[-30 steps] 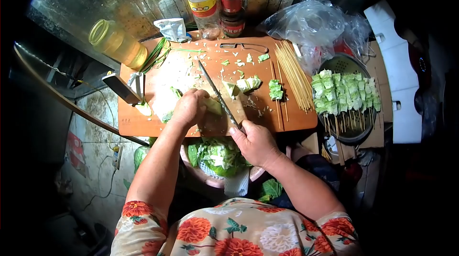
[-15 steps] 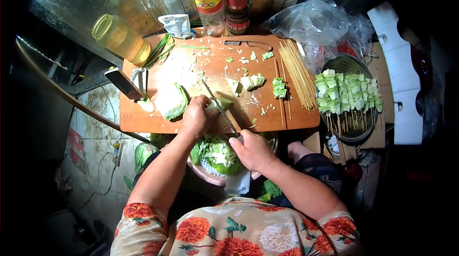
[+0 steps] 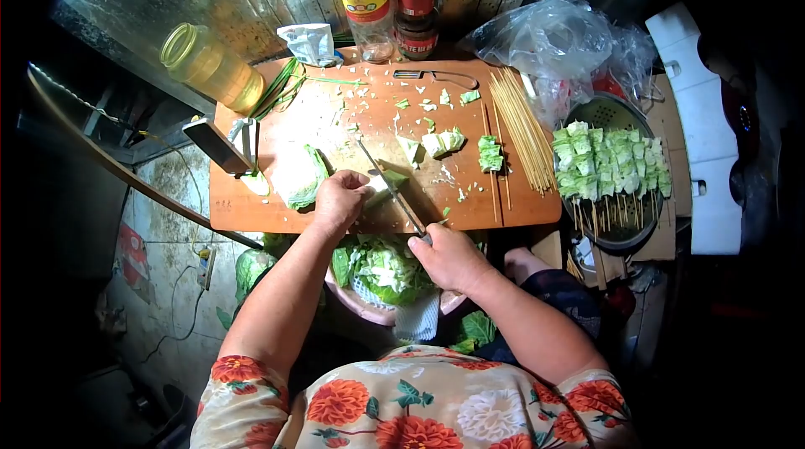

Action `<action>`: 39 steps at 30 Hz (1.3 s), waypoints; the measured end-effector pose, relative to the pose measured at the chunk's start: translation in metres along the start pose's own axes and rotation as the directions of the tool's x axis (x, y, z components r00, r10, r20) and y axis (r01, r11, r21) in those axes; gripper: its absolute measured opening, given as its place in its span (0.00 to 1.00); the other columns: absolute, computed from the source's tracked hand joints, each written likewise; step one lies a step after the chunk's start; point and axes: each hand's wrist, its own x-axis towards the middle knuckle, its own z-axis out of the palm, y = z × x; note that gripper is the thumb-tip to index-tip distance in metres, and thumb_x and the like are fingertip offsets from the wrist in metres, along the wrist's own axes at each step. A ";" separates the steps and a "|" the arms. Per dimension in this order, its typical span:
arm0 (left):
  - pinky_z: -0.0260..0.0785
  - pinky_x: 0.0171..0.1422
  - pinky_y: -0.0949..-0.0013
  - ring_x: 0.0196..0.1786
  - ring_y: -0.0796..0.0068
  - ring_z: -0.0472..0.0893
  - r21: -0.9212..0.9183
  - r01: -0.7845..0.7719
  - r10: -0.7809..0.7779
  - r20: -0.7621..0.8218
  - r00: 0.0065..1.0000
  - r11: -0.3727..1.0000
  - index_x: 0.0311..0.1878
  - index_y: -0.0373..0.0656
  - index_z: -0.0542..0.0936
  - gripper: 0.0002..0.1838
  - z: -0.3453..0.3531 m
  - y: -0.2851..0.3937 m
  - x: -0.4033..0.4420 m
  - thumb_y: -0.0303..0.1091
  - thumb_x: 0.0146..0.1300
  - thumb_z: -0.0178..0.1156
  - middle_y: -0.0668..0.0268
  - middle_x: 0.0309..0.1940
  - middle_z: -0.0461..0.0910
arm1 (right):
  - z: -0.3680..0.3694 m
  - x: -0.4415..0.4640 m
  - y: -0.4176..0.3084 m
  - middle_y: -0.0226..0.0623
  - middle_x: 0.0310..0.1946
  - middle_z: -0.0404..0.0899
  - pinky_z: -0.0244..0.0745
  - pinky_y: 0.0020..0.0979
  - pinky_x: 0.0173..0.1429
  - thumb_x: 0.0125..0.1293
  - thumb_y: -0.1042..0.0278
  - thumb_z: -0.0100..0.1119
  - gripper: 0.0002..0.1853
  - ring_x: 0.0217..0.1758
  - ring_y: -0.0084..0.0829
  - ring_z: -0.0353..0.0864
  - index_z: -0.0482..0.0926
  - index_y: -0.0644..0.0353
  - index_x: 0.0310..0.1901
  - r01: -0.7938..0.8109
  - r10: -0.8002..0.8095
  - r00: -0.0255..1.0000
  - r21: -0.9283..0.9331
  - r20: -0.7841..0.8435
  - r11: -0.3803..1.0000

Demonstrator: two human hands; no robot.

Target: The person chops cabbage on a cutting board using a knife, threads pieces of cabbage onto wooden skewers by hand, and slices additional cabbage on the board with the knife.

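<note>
My right hand (image 3: 449,256) is wrapped round the handle of a kitchen knife (image 3: 401,202). The blade slants up and left over the wooden board. At the blade's left side, my left hand (image 3: 342,200) pinches the edge of a pale green cabbage piece (image 3: 381,190); blade and fingers hide part of it. Left of that hand lies a cut cabbage chunk (image 3: 303,176). Beyond the blade are a small cabbage wedge (image 3: 408,150) and a stack of cut cabbage squares (image 3: 443,144). Farther right, a skewer carries cabbage squares (image 3: 490,154).
The board (image 3: 528,212) also bears bare bamboo skewers (image 3: 520,126), a peeler (image 3: 436,76) and a phone (image 3: 216,147). Jars and a bottle (image 3: 366,13) stand behind. Filled cabbage skewers (image 3: 608,160) lie on a colander at right. A basin (image 3: 366,308) of cabbage leaves sits below the board's front edge.
The knife and my right hand have shifted slightly right and toward me. My left hand has drawn back a little to the left, showing more of the cabbage piece.
</note>
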 end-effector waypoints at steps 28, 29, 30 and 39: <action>0.69 0.20 0.71 0.19 0.75 0.73 0.088 0.142 -0.136 -0.074 0.988 0.986 0.37 0.36 0.74 0.11 0.002 0.006 0.001 0.28 0.56 0.67 0.66 0.21 0.74 | 0.021 0.021 0.008 0.60 0.38 0.80 0.73 0.48 0.52 0.68 0.52 0.50 0.22 0.46 0.56 0.79 0.76 0.69 0.41 0.004 -0.003 0.998 0.010 -0.064 1.000; 0.69 0.21 0.71 0.19 0.75 0.73 0.044 0.146 -0.145 -0.033 0.989 0.988 0.36 0.36 0.74 0.10 0.002 0.002 0.003 0.28 0.57 0.66 0.66 0.21 0.74 | 0.020 0.020 0.008 0.60 0.38 0.80 0.73 0.48 0.52 0.68 0.52 0.50 0.22 0.46 0.56 0.79 0.76 0.69 0.41 0.005 -0.004 0.998 0.009 -0.064 1.000; 0.70 0.21 0.71 0.19 0.75 0.73 -0.002 0.153 -0.153 0.007 0.988 0.988 0.35 0.36 0.74 0.09 0.001 0.002 0.004 0.28 0.57 0.65 0.66 0.21 0.74 | 0.018 0.017 0.005 0.60 0.37 0.80 0.73 0.48 0.51 0.68 0.52 0.50 0.22 0.45 0.57 0.79 0.76 0.69 0.41 0.005 -0.003 0.998 0.020 -0.062 1.000; 0.68 0.20 0.69 0.16 0.74 0.74 -0.026 0.212 -0.212 -0.012 0.977 0.977 0.28 0.39 0.76 0.11 0.003 0.008 0.001 0.34 0.55 0.66 0.65 0.19 0.77 | 0.014 -0.006 -0.002 0.58 0.31 0.79 0.72 0.47 0.45 0.67 0.53 0.52 0.20 0.39 0.56 0.80 0.74 0.68 0.35 0.138 -0.136 0.986 0.011 -0.100 0.990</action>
